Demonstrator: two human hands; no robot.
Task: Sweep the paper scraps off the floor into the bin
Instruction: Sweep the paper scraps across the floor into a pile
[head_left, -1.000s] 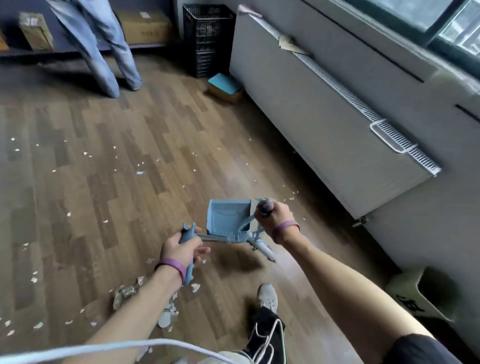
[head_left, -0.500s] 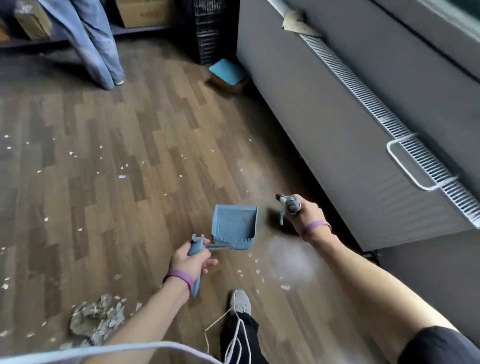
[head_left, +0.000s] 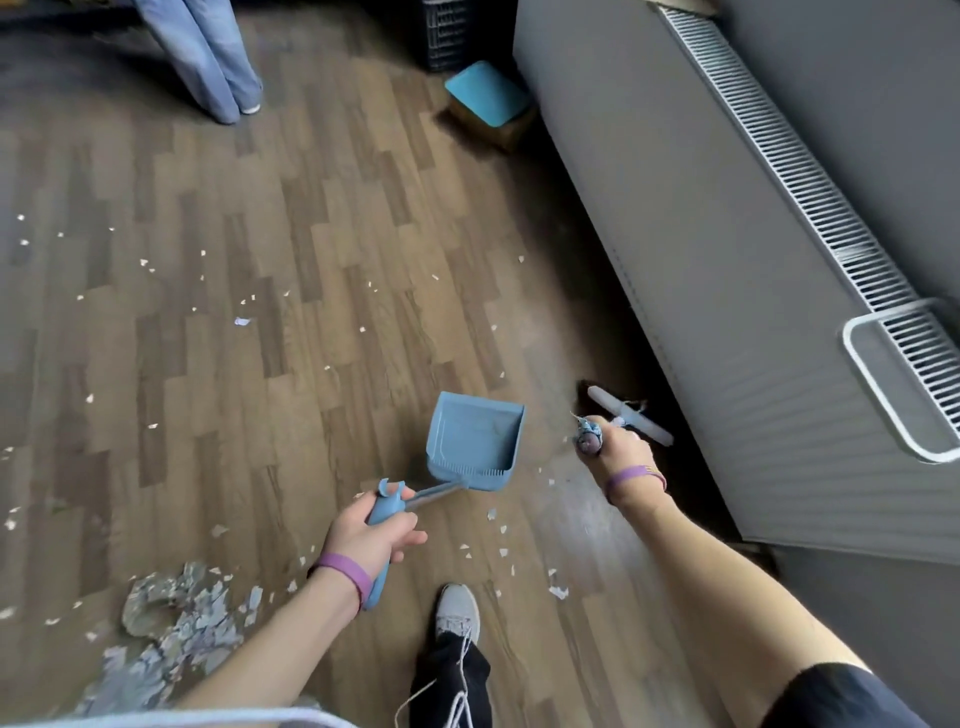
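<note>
On the wood-pattern floor (head_left: 322, 218) ahead of me, my left hand (head_left: 371, 532) has its fingers wrapped tight on the blue handle of the dustpan (head_left: 474, 441); pan is empty, open side facing away from me, and whether it touches the boards I cannot tell. My right hand (head_left: 618, 452) is clenched round the top of the broom (head_left: 626, 415), whose white head sits by the base of the grey radiator cover (head_left: 727, 291), just right of the pan. Small paper scraps (head_left: 501, 551) lie between pan and my grey shoe (head_left: 457, 608), more scattered far left. A bigger heap of torn paper (head_left: 171, 618) sits lower left, beside my left forearm. No bin visible. Purple bands on both wrists. Another person's jeans legs (head_left: 208, 57) stand top left; a teal-lidded box (head_left: 488, 96) near the cover's far end.
</note>
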